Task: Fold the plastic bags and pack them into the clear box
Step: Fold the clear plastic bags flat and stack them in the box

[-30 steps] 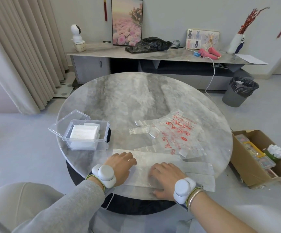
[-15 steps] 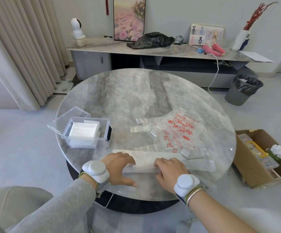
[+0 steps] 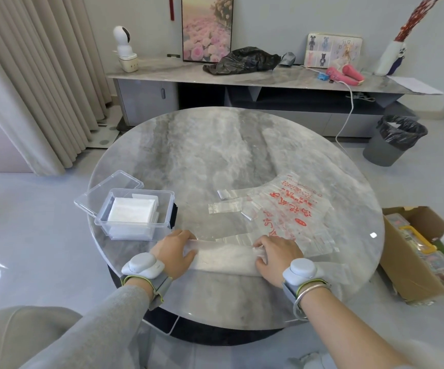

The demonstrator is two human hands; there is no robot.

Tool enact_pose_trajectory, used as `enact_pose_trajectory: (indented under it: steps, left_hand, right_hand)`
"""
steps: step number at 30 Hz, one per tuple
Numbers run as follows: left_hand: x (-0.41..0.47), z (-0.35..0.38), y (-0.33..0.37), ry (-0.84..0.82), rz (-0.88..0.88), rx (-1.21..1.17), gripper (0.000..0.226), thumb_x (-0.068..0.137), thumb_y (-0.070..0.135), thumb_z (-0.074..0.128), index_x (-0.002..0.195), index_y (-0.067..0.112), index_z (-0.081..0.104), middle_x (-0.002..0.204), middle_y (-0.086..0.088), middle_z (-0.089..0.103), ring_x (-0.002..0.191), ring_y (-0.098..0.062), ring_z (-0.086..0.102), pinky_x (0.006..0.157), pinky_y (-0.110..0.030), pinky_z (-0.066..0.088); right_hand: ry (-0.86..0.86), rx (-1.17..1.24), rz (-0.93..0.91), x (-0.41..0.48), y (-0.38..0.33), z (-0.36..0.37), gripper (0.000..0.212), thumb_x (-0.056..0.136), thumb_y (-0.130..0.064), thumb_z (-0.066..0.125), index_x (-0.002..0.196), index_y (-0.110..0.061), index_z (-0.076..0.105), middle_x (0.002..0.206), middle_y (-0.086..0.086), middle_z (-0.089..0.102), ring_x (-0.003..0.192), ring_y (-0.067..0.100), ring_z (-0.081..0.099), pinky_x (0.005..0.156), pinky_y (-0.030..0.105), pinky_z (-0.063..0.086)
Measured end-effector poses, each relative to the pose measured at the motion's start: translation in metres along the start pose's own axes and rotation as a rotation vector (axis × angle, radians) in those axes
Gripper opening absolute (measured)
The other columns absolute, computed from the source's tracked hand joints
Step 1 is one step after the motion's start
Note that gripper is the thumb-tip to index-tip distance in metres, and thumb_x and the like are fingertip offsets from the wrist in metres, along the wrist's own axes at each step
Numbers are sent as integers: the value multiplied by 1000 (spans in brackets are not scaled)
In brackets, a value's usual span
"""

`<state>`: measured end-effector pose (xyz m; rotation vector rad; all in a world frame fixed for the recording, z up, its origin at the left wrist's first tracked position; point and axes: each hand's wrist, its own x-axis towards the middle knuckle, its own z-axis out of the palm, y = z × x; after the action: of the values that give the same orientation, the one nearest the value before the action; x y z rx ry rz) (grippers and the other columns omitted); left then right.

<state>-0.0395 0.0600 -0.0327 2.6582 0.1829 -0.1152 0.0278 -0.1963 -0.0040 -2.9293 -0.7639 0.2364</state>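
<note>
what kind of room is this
Most likely a home living room: a long low cabinet along the wall carries a framed flower picture, floor-length curtains hang at the left, and a round marble-look table stands in front.

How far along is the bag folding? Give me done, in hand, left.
Done: folded white bags sit stacked in the clear box, its lid off beside it. In hand: left hand and right hand grip the ends of a white bag folded into a long strip at the table's near edge. Left: the red-printed bags lie flat, unfolded, beyond it.
</note>
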Motion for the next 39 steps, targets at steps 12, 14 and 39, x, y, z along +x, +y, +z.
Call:
enact_pose_trajectory:
  steps: [12,14,39]
  left_hand:
    - [-5,6,12,273,261,431,59,56,33,91,108,18,66,108,0,62,92,-22,63,62,-31,54]
    - [-4,10,15,322,338,416,62,48,27,94,103,16,68,105,-2,66,89,-24,65,67,-33,55]
    - [-23,72,8,77,416,380,72,101,59,17,155,12,21,162,-3,18,148,-21,17,112,-47,15]
  right_hand:
    - [36,-93,7,1,1,11,41,91,-43,49,129,-28,47,126,-3,49,113,21,49,94,31,34]
    - [41,-88,11,0,1,10,40,91,-43,49,128,-28,47,125,-3,49,113,21,49,94,31,34]
    - [-21,14,210,-30,0,63,110,65,-74,-35,149,-8,-8,159,4,-8,146,16,-13,114,31,-17]
